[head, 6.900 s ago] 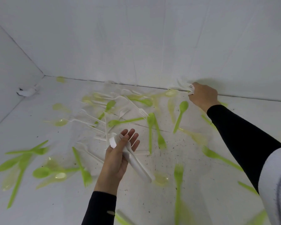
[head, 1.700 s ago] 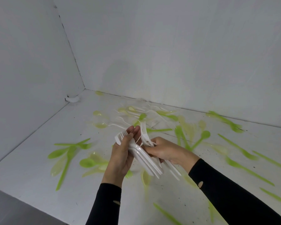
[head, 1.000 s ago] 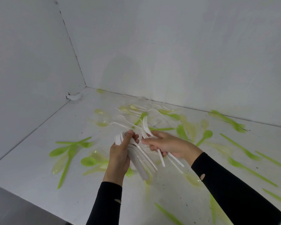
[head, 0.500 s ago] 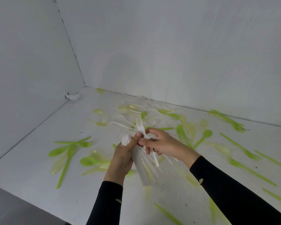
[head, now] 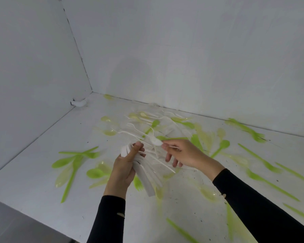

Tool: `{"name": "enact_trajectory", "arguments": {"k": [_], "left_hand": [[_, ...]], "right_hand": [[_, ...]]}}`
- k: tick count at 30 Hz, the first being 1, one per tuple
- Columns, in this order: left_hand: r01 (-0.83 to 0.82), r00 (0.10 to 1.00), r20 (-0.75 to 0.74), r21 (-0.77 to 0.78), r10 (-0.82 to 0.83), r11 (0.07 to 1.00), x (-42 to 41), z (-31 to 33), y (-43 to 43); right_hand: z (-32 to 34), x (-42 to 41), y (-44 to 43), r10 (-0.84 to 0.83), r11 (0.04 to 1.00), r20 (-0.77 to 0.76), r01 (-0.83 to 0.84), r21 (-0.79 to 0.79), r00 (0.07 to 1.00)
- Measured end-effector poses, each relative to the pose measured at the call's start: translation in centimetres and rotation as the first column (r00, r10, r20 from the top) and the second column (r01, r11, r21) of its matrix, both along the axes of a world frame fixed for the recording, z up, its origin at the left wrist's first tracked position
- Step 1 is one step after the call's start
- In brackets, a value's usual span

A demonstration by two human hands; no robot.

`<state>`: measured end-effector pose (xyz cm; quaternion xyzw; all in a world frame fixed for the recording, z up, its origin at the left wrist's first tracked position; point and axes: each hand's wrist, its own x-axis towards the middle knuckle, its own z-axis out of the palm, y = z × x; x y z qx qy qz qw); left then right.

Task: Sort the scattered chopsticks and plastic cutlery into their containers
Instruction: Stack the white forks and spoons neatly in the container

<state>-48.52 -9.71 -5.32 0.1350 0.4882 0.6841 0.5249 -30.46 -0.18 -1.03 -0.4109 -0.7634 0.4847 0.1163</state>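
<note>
The left hand (head: 124, 166) is curled tight round a fanned bundle of white cutlery (head: 145, 178) above the white tabletop (head: 33, 172). Just beyond it, the right hand (head: 184, 153) pinches what looks like a white spoon (head: 156, 142) between thumb and forefinger, its other fingers loose. Pushing the spoon in could splay the fan and spill pieces among the scattered green spoons (head: 224, 144) behind.

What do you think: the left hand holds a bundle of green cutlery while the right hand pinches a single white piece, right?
Not quite. The head view shows the bundle in the left hand is white, not green. The right hand does pinch a single white piece.
</note>
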Motion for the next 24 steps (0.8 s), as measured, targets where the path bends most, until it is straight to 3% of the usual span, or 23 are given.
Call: {"name": "enact_trajectory", "arguments": {"k": [5,9,13,16,18,21,24], "left_hand": [[0.047,0.998,0.034,-0.015,-0.047,0.999,1.2,0.0,0.4],[0.07,0.995,0.066,-0.021,-0.069,0.997,1.0,-0.2,0.2],[0.002,1.0,0.003,-0.02,-0.002,1.0,1.1,0.4,0.1],[0.029,0.999,-0.014,0.007,-0.029,1.0,1.2,0.9,-0.1],[0.045,0.999,-0.008,0.004,-0.045,0.999,1.3,1.2,-0.2],[0.062,0.998,0.01,0.019,-0.062,0.998,1.6,1.4,-0.2],[0.034,0.998,0.052,0.041,-0.036,0.999,1.7,1.4,0.0]], "right_hand": [[-1.0,-0.9,-1.6,0.129,0.953,0.174,-0.17,0.25,0.976],[-1.6,-1.2,-2.2,0.163,0.969,0.13,-0.184,0.167,0.978],[-1.5,-1.4,-1.1,-0.039,0.972,-0.056,0.051,0.231,0.998],[-0.7,-1.6,-0.5,-0.252,0.919,-0.173,0.291,0.267,0.952],[0.0,-1.8,-0.4,-0.322,0.936,-0.133,0.336,0.103,0.938],[0.4,-2.0,-0.1,-0.298,0.932,-0.071,0.274,-0.238,0.952],[0.4,-2.4,-0.5,-0.363,0.89,-0.227,0.263,-0.373,0.904]]}}
